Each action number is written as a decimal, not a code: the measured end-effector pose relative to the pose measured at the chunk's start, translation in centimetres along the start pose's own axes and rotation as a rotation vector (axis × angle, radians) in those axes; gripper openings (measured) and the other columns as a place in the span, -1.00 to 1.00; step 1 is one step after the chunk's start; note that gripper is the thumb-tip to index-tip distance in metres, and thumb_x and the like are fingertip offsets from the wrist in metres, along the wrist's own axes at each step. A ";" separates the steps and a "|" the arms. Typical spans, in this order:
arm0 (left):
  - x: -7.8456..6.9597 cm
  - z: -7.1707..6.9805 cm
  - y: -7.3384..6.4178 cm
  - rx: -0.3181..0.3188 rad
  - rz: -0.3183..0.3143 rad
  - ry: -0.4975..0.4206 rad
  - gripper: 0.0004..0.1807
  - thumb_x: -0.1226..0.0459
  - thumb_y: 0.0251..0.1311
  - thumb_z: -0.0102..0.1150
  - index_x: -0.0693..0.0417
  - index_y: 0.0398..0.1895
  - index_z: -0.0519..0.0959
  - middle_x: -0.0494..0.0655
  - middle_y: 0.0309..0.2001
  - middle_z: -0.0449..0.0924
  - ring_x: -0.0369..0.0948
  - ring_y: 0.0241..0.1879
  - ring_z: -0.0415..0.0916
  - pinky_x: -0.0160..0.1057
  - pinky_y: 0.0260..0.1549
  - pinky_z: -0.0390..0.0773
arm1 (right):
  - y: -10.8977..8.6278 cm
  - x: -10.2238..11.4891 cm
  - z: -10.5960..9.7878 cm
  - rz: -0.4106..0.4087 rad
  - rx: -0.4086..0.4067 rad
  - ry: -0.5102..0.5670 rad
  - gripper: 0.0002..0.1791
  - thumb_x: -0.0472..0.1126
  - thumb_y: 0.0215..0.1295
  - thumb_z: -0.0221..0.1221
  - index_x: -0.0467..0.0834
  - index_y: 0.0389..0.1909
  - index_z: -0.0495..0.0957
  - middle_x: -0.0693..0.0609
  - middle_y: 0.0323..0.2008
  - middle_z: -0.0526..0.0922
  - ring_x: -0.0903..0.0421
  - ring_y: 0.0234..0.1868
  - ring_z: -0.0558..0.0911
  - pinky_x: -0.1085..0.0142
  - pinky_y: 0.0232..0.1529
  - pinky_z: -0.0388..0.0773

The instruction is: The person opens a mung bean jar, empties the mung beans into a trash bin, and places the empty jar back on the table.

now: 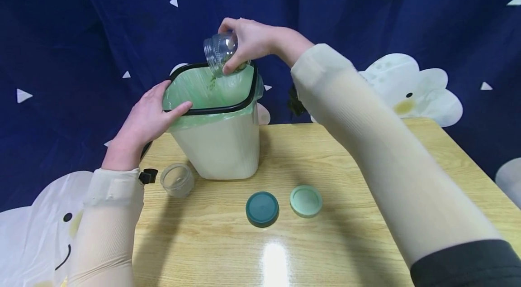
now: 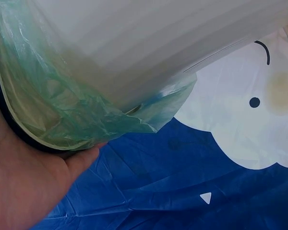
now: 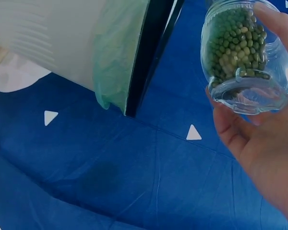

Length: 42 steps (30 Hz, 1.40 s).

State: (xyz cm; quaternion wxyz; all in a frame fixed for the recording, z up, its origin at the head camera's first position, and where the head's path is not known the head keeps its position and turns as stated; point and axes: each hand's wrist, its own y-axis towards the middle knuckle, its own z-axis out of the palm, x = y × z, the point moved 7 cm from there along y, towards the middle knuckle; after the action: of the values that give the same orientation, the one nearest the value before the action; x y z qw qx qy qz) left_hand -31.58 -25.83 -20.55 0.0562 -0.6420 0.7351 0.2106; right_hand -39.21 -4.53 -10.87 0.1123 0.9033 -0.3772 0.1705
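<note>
A white trash bin (image 1: 215, 142), lined with a green bag (image 1: 232, 90), stands on the table. My left hand (image 1: 148, 112) grips its black rim at the near left corner, thumb along the front edge; in the left wrist view the palm (image 2: 29, 177) lies against the rim. Above the bin's opening, my right hand (image 1: 254, 40) holds a clear glass jar (image 1: 220, 49) tipped on its side, mouth toward the left. Green mung beans (image 3: 237, 45) lie inside the jar, and some green bits (image 1: 212, 82) show below its mouth, over the bag.
An uncovered small glass jar (image 1: 177, 180) stands left of the bin on the wooden table (image 1: 325, 251). A dark teal lid (image 1: 262, 208) and a light green lid (image 1: 306, 200) lie in front of it. Behind hangs a dark blue curtain (image 1: 325, 11) with white shapes.
</note>
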 end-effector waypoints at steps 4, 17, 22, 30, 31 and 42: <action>0.1 0.0 0.0 0.002 -0.004 0.003 0.08 -0.36 0.20 -0.09 0.20 0.53 -0.08 0.29 0.47 -0.04 0.19 0.43 -0.08 0.20 0.32 0.00 | 0.0 -0.1 0.4 0.004 0.014 0.023 -0.04 0.03 -0.02 0.45 -0.12 0.35 0.16 -0.08 0.15 0.40 0.08 0.07 0.42 0.33 0.05 0.46; 0.2 0.0 0.0 0.000 -0.008 0.006 0.08 -0.36 0.21 -0.09 0.21 0.52 -0.08 0.30 0.47 -0.03 0.20 0.42 -0.07 0.21 0.32 0.00 | 0.1 -0.7 1.0 0.005 0.032 0.030 -0.05 0.02 -0.02 0.45 -0.13 0.34 0.18 -0.07 0.15 0.40 0.09 0.07 0.41 0.32 0.05 0.44; 0.1 0.0 0.0 0.000 -0.005 0.004 0.08 -0.36 0.21 -0.09 0.22 0.52 -0.08 0.30 0.47 -0.03 0.20 0.43 -0.07 0.21 0.32 0.00 | 0.0 -0.4 0.7 0.000 0.015 0.019 -0.06 0.03 -0.01 0.45 -0.13 0.34 0.18 -0.08 0.15 0.41 0.09 0.06 0.42 0.33 0.05 0.45; 0.1 -0.2 -0.2 -0.006 0.003 0.003 0.07 -0.34 0.22 -0.08 0.24 0.51 -0.06 0.31 0.46 -0.01 0.20 0.42 -0.05 0.20 0.32 0.01 | 0.0 0.2 0.1 -0.004 -0.010 0.025 -0.04 0.04 -0.01 0.44 -0.11 0.36 0.15 -0.07 0.15 0.40 0.10 0.06 0.43 0.32 0.04 0.46; 0.1 -0.2 -0.2 -0.007 0.003 0.003 0.07 -0.34 0.22 -0.08 0.24 0.52 -0.06 0.31 0.46 -0.01 0.20 0.42 -0.05 0.20 0.32 0.01 | 0.0 0.1 0.2 -0.001 -0.002 0.024 -0.04 0.04 -0.01 0.44 -0.11 0.36 0.16 -0.07 0.15 0.41 0.10 0.06 0.43 0.32 0.04 0.45; 0.1 -0.2 -0.2 -0.004 0.000 -0.001 0.07 -0.34 0.21 -0.08 0.22 0.52 -0.07 0.31 0.46 -0.02 0.21 0.42 -0.05 0.22 0.31 0.01 | -0.2 -0.6 0.5 0.016 -0.001 0.044 -0.05 0.05 -0.01 0.44 -0.11 0.35 0.17 -0.08 0.15 0.40 0.09 0.07 0.42 0.29 0.03 0.46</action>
State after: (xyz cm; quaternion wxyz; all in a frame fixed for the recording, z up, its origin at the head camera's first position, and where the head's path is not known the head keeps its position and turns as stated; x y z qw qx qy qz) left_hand -31.34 -26.04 -20.47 0.0555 -0.6420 0.7346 0.2124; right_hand -39.35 -4.23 -11.60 0.1194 0.8964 -0.3818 0.1910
